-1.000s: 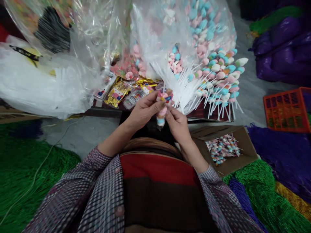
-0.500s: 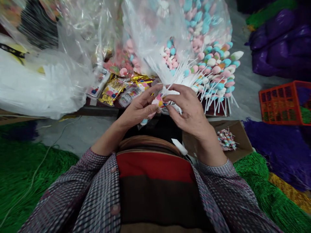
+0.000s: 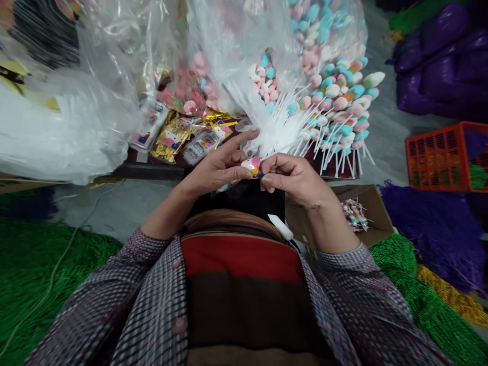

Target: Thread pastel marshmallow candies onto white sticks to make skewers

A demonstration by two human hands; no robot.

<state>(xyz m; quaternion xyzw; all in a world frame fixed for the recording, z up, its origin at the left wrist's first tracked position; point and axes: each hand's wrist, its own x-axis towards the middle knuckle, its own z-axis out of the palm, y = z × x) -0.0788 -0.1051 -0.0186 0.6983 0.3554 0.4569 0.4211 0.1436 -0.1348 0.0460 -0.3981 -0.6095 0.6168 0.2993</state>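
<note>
Your right hand (image 3: pixel 299 179) has dropped lower, its fingers (image 3: pixel 277 182) now pinching the right edge of the label (image 3: pixel 250 163) mid-frame, your left hand (image 3: pixel 213 172) gripping its left above the half-hidden candy (image 3: pixel 224 187), so both seem to be working the label.

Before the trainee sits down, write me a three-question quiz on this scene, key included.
1. True or false: the orange basket stands to the right of the open cardboard box.
2. Multiple choice: which colours show among the sweets right of the bundle of white sticks?
a) only purple
b) pink, blue and white
c) only black and grey
3. Count: how many of the person's hands are on the small printed wrapper?

Key:
1. True.
2. b.
3. Two: the left hand and the right hand.
</note>
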